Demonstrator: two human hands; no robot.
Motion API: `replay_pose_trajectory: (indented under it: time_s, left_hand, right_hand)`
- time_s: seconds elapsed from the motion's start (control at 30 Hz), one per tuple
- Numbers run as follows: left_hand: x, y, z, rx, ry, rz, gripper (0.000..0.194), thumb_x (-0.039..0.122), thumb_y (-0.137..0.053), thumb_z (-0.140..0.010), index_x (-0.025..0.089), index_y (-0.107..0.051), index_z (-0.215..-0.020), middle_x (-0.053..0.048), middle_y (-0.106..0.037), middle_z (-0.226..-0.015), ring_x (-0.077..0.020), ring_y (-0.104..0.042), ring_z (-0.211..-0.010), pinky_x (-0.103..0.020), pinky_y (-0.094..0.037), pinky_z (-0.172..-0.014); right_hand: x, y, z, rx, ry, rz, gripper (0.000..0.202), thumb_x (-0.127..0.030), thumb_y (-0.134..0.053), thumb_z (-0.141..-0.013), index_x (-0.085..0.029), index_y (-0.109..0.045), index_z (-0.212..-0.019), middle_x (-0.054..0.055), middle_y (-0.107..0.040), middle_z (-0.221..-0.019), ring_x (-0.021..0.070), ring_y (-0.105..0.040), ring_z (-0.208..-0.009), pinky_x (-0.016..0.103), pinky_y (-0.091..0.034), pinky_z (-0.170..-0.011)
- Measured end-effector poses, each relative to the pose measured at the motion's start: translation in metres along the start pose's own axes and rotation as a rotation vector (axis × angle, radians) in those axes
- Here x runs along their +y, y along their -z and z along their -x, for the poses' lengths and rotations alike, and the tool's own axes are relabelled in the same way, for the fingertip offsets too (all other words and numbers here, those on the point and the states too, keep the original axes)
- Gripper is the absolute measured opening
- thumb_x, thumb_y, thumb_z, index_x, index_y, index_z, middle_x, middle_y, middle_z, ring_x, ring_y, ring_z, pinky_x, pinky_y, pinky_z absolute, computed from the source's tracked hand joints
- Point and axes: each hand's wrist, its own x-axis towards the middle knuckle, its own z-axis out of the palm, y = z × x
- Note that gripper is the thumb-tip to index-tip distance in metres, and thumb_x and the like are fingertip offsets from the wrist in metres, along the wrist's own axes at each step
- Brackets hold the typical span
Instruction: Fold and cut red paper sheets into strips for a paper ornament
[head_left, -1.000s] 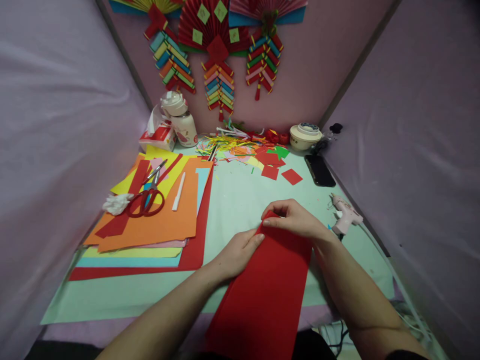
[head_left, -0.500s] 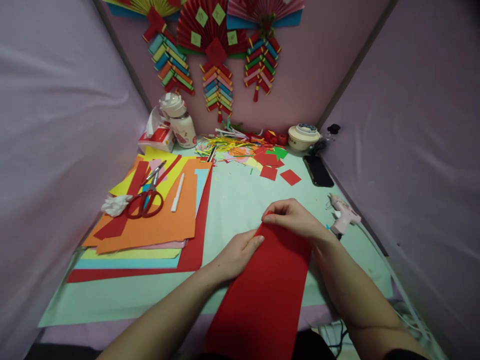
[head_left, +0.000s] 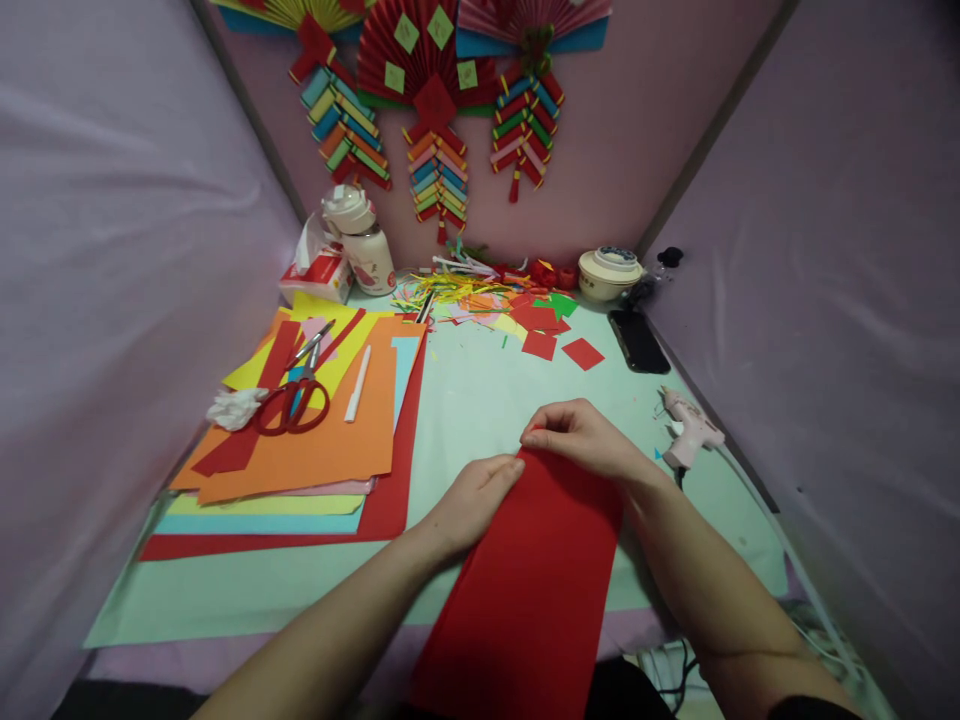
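Two hands work on one red sheet (head_left: pixel 540 570) at the lower centre of the frame: the left hand (head_left: pixel 476 500) grips its left edge, thumb on top, and the right hand (head_left: pixel 581 435) pinches its top corner between thumb and fingers. On the surface (head_left: pixel 472 390) are one pair of scissors (head_left: pixel 304 384) and one white pen (head_left: pixel 358 385), both on the paper stack (head_left: pixel 300 460) at left; one phone (head_left: pixel 639 342) and one glue gun (head_left: pixel 691 430) at right; one bottle (head_left: pixel 370 260) at upper left. Three hangings (head_left: pixel 436 165) fill the top. The sheet is plain, bright red, long and narrow, with layers showing along its left edge. Four green squares (head_left: pixel 394 77) on the middle hanging carry marks too small to read; the bottle's print is also illegible.
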Motion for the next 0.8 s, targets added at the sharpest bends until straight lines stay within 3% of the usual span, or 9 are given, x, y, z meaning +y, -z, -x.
replay_pose_trajectory:
  time_s: [0.3,0.43,0.8]
  left_hand:
    - [-0.003,0.0014,0.0001,0.047,-0.096,-0.176,0.037,0.046,-0.038,-0.095,0.016,-0.054,-0.081,-0.002,-0.057,-0.081,-0.0165,-0.049,-0.076,-0.027,-0.04,-0.071]
    - [-0.0046,0.0013,-0.0015,0.058,-0.099,-0.231,0.036,0.045,-0.037,-0.096,0.017,-0.052,-0.079,-0.001,-0.055,-0.078,-0.016,-0.049,-0.074,-0.027,-0.039,-0.07]
    - [-0.0039,0.0027,-0.0019,0.047,-0.114,-0.225,0.036,0.045,-0.037,-0.095,0.016,-0.054,-0.08,-0.001,-0.055,-0.078,-0.0152,-0.049,-0.072,-0.027,-0.04,-0.067]
  right_hand:
    - [-0.0021,-0.0007,-0.0016,0.021,0.008,0.079,0.029,-0.045,-0.066,-0.079,-0.016,-0.068,-0.076,0.002,-0.065,-0.071,0.0133,-0.054,-0.066,0.025,-0.042,-0.061]
    - [-0.001,-0.0011,-0.0002,0.013,0.009,0.047,0.025,-0.04,-0.064,-0.081,-0.017,-0.068,-0.075,0.001,-0.065,-0.07,0.0121,-0.054,-0.064,0.024,-0.041,-0.06]
    - [-0.0018,-0.0012,0.0006,0.001,0.027,-0.047,0.025,-0.039,-0.065,-0.08,-0.015,-0.068,-0.075,0.001,-0.065,-0.07,0.0117,-0.054,-0.063,0.024,-0.042,-0.06]
